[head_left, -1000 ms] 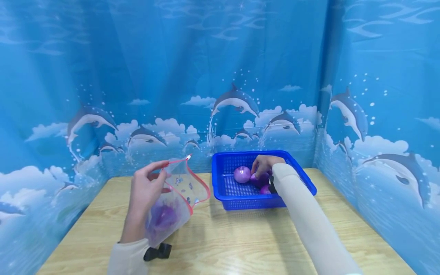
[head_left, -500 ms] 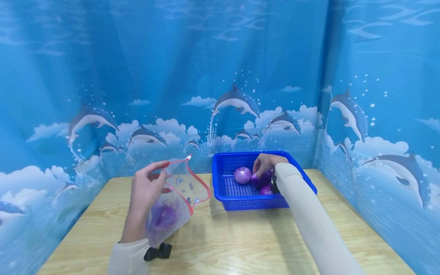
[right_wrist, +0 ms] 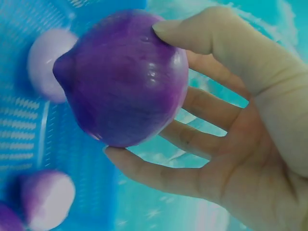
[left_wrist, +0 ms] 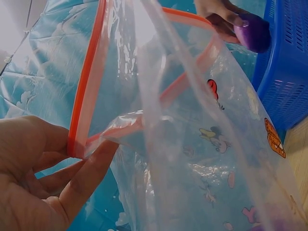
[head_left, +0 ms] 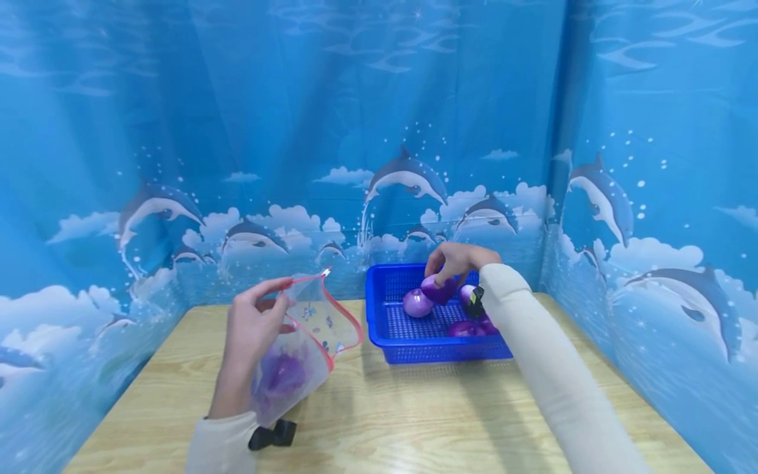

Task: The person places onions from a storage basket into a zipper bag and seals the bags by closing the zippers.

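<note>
My right hand (head_left: 454,261) grips a purple onion (right_wrist: 127,79) between thumb and fingers, lifted above the blue basket (head_left: 379,329). In the right wrist view the onion's pointed tip faces away from the palm. Pinched at its red zip edge, a clear zip bag (left_wrist: 192,139) hangs from my left hand (head_left: 254,322), its mouth spread wide. Purple onion (head_left: 283,374) shows blurred through the bag's lower part; how many pieces lie there I cannot tell. Inside the basket a paler round onion (head_left: 417,303) sits left of my right hand, with more purple onions (head_left: 468,328) near the front wall.
The basket stands toward the back of the wooden table (head_left: 379,421), close to a blue dolphin-print curtain (head_left: 284,131) that surrounds the back and sides. A black strap (head_left: 272,436) sits at the left wrist. Bare table lies between bag and basket.
My right hand has risen from the basket's bottom, bringing the purple onion up with it and uncovering other onions below. The left hand and the bag stay where they were.
</note>
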Action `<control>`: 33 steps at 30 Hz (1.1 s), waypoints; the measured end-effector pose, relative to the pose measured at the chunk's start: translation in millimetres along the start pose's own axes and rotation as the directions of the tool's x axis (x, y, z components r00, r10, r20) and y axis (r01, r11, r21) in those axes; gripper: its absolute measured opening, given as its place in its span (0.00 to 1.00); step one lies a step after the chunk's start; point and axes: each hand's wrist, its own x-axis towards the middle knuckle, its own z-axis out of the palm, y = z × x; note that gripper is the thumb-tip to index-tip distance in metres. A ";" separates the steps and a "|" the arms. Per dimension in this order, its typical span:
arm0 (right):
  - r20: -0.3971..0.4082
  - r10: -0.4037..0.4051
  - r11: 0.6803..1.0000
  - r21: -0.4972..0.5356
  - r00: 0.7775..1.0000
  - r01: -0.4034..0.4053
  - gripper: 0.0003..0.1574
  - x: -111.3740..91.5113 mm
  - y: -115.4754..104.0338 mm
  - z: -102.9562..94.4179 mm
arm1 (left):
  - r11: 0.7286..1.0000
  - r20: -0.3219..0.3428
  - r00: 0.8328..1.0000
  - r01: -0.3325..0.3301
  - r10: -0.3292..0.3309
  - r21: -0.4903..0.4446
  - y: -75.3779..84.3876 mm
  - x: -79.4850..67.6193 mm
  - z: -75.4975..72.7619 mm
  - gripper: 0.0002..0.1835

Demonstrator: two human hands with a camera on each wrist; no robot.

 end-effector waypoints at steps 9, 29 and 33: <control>0.018 -0.142 0.987 -0.067 0.990 0.143 0.16 -14.6 -52.5 -9.9 | 1.000 0.003 1.000 -0.007 0.007 -0.004 0.5 -0.9 -0.4 0.20; 0.040 -0.464 0.862 -0.211 0.885 0.462 0.18 -37.3 -149.9 0.7 | 1.000 0.000 1.000 -0.005 0.005 -0.006 0.9 -1.2 0.9 0.21; 0.064 -0.509 0.830 -0.228 0.858 0.510 0.19 -39.2 -165.7 10.7 | 1.000 0.004 1.000 -0.003 0.003 -0.004 1.8 -1.6 0.9 0.21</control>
